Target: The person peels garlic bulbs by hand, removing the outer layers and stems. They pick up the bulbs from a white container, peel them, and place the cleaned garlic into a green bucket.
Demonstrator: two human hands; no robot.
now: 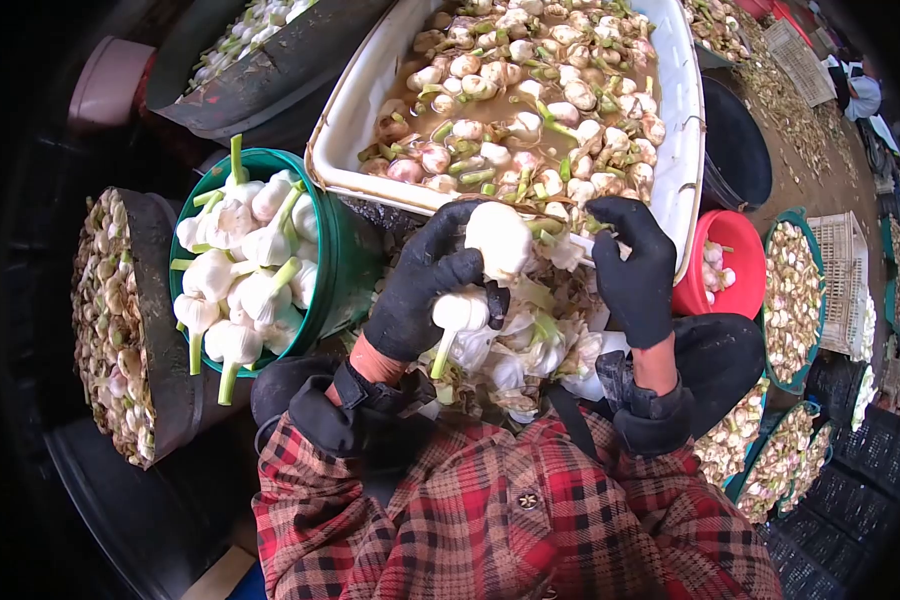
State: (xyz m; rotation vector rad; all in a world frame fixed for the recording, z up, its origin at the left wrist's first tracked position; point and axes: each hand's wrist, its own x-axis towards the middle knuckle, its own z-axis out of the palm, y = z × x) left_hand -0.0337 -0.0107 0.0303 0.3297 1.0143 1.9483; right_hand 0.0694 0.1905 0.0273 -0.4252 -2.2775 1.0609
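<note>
Black gloves cover both hands. My left hand [435,283] is closed around a white garlic bulb [499,241], and a second bulb with a short green stem [460,312] sits at its lower fingers. To the right, my right hand [634,262] has its fingers curled beside a pale strip of skin; whether it grips the strip is too small to tell. Loose white peelings [530,355] lie beneath both hands. Ahead is a white tub [681,120] holding brownish water and unpeeled garlic bulbs [478,87]. Left of my left hand, a green bucket [345,260] holds clean white bulbs [267,245].
A red bowl [741,262] with a few bulbs stands at the right, near green baskets of garlic [792,300] and a cream crate [842,275]. Grey containers of garlic [160,300] stand at the left. A person [858,92] is at the upper right.
</note>
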